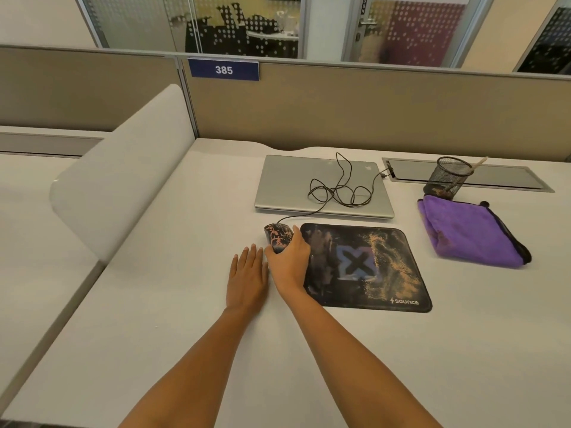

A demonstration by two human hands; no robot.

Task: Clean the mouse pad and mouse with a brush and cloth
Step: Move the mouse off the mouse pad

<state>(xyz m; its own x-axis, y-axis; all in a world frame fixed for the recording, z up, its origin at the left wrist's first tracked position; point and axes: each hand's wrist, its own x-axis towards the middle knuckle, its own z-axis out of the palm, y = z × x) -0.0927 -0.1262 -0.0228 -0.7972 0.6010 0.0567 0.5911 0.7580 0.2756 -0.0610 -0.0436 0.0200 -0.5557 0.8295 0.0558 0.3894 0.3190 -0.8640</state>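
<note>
I've got the dusty mouse pad (386,273) on the desk (173,304), purple cloth (463,233) at its two o'clock. Now the right hand (289,264) grips the mouse (278,236) at the pad's ten o'clock; the left hand (247,279) lies flat beside it, fingers straight. At one o'clock, the brush (477,163) stands in a cup (448,177).

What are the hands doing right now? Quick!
Left hand: open, fingers straight, holding nothing.
Right hand: closed around the mouse.
</note>
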